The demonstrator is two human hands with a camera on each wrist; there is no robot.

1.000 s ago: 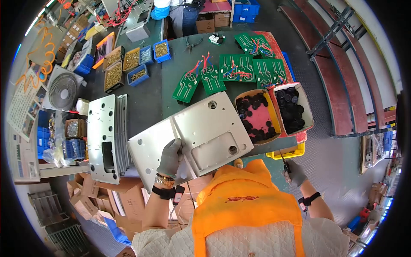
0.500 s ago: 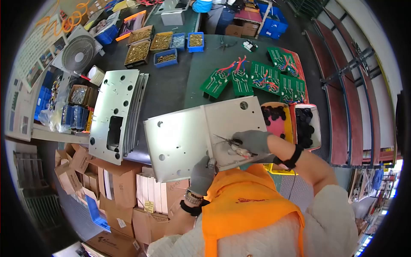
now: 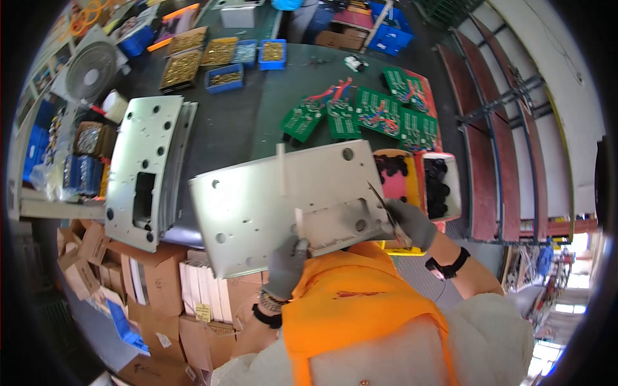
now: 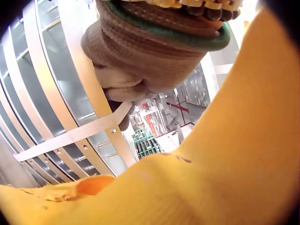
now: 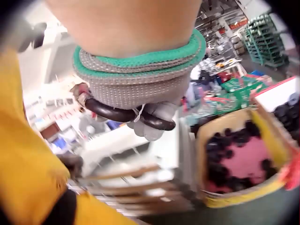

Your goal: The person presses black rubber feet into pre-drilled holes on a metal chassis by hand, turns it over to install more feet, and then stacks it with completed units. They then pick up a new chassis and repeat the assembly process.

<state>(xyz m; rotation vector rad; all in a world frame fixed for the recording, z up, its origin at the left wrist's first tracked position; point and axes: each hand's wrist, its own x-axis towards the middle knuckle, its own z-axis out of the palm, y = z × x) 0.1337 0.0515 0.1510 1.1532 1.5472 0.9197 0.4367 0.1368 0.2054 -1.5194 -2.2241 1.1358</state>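
A stack of pale metal panels point(image 3: 238, 206) lies at a slant on the bench before me. Over its top runs a white strap point(image 3: 281, 168), now in two parts with a gap between; the far part sticks up past the back edge. My gloved left hand point(image 3: 285, 269) pinches the near part at the front edge. The left wrist view shows the strap point(image 4: 65, 138) crossing the panels' side edges into those fingers. In my gloved right hand point(image 3: 413, 224) are scissors point(image 3: 378, 196), blades pointing up and left over the panels' right end. Their dark handle point(image 5: 110, 111) curves under the glove.
Two boxes of black round parts point(image 3: 437, 183) stand right of the panels. Green circuit boards point(image 3: 376, 109) with wires lie behind. More panels point(image 3: 145, 161) stand at left, several screw bins point(image 3: 222, 51) beyond. Cardboard boxes point(image 3: 151, 276) sit below left.
My right hand came in from the right side with the scissors, reached over the strap, then drew back right. The strap, whole before, has parted; its far part has lifted.
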